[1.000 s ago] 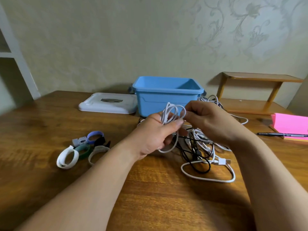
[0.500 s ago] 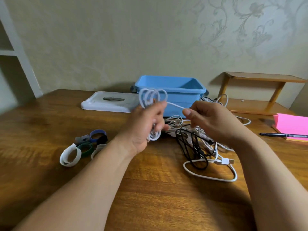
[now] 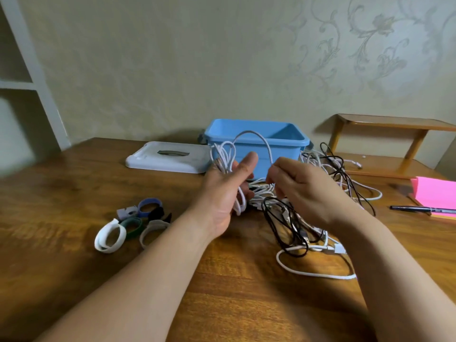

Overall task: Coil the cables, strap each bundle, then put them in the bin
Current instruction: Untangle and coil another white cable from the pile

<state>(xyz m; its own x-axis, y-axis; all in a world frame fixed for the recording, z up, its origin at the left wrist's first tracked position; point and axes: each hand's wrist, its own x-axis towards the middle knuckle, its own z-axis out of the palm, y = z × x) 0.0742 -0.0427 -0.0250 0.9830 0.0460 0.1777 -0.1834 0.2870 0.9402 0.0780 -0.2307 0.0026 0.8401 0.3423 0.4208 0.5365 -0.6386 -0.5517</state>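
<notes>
My left hand (image 3: 228, 193) holds a coil of white cable (image 3: 225, 156) in its palm, loops sticking up above the fingers and thumb raised. One strand arches over to my right hand (image 3: 303, 191), which pinches it just right of the coil. Under both hands lies a tangle of black and white cables (image 3: 296, 225) on the wooden table (image 3: 74, 181). The blue bin (image 3: 256, 141) stands open right behind the hands. Several hook-and-loop straps (image 3: 133, 223), white, green, blue, grey and black, lie to the left.
The bin's white lid (image 3: 170, 156) lies flat left of the bin. A small wooden shelf (image 3: 389, 144) stands at the back right. A pink notepad (image 3: 436, 196) and a black pen (image 3: 412, 208) lie at the right edge. A white shelving unit stands at far left.
The left hand has opened its thumb and turned palm-up with the coil. The right hand has brought a new loop of white cable over toward the coil.
</notes>
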